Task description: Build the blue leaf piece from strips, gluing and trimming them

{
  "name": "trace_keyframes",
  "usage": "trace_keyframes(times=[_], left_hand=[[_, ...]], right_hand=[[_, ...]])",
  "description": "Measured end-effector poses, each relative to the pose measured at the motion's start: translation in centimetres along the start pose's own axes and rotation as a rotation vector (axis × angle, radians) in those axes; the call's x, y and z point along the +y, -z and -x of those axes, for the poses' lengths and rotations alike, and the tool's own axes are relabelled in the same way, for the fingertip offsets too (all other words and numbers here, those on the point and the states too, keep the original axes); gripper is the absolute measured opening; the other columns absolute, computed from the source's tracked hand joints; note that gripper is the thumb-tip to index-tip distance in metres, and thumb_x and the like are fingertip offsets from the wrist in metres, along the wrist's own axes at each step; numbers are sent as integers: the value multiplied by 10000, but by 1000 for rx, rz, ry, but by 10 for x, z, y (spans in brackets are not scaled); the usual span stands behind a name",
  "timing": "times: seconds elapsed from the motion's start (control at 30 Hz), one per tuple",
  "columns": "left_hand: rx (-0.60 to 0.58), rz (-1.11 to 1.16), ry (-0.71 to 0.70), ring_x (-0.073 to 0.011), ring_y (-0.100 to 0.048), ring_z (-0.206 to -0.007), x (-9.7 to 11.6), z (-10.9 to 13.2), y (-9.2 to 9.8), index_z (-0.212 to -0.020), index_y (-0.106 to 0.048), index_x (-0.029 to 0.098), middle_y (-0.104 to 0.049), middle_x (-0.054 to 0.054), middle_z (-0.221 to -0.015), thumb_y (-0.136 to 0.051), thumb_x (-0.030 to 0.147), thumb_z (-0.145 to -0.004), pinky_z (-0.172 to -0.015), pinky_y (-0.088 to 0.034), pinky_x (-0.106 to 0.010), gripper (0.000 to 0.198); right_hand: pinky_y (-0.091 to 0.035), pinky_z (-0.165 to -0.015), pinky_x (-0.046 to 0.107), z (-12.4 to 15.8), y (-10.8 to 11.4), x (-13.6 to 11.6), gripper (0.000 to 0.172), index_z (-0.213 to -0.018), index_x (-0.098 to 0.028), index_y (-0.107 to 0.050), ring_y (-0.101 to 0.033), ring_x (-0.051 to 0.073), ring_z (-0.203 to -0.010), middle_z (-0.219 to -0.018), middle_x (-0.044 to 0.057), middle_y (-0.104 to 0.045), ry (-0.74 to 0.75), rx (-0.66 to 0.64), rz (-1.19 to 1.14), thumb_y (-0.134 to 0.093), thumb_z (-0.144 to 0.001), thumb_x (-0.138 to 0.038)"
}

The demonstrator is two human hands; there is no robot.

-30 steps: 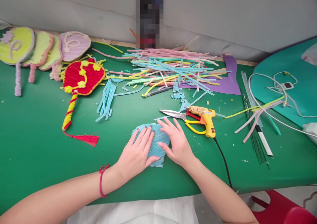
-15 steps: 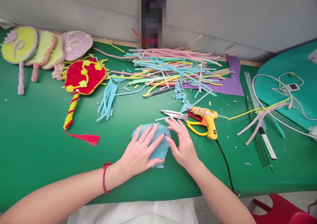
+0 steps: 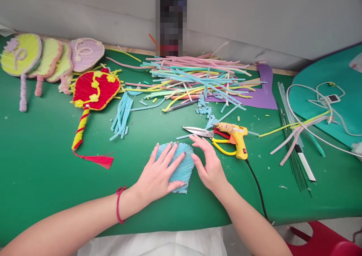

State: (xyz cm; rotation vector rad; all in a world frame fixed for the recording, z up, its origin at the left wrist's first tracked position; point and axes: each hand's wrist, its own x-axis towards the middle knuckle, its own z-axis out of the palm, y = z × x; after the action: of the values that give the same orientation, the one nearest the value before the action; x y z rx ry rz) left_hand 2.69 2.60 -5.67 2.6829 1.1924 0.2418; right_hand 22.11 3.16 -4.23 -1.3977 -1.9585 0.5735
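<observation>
A light-blue fan-shaped piece (image 3: pixel 183 169) covered in blue pipe cleaners lies on the green table (image 3: pixel 42 161) in front of me. My left hand (image 3: pixel 160 173) lies flat on it with fingers spread. My right hand (image 3: pixel 209 165) rests open on the table at the piece's right edge, fingers stretched out and touching that edge. Scissors with yellow handles (image 3: pixel 209 135) and a yellow glue gun (image 3: pixel 236 137) lie just beyond my right hand.
A heap of coloured pipe cleaners (image 3: pixel 195 78) covers the back middle. A red fan with a tassel (image 3: pixel 94 92) and several pastel fans (image 3: pixel 51 58) lie at the back left. Purple card (image 3: pixel 264 94), thin rods (image 3: pixel 294 150) and white cables (image 3: pixel 316 109) are at the right.
My right hand slid off the blue piece to its right edge. My left hand stayed flat on the piece.
</observation>
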Motion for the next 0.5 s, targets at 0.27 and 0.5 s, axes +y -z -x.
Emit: trace_keyframes(times=[0.27, 0.5], left_hand=[[60, -22, -15, -338, -307, -1343, -1, -1, 6, -1395, -385, 209, -318, -168, -1473, -438, 599, -834, -1089, -143, -560, 686], [30, -19, 24, -334, -287, -1354, -7, -2, 6, -1387, -396, 191, -308, -144, -1482, -423, 526, -872, -1092, -134, -578, 615]], right_hand=[[-500, -805, 384, -9, 33, 23, 149, -969, -197, -550, -585, 202, -908, -962, 79, -601, -205, 432, 148, -511, -864, -295], [-490, -708, 378, 0, 75, 72, 536, -1138, -184, -497, -558, 218, -858, -1011, 95, -546, -584, 566, 330, -619, -728, -508]])
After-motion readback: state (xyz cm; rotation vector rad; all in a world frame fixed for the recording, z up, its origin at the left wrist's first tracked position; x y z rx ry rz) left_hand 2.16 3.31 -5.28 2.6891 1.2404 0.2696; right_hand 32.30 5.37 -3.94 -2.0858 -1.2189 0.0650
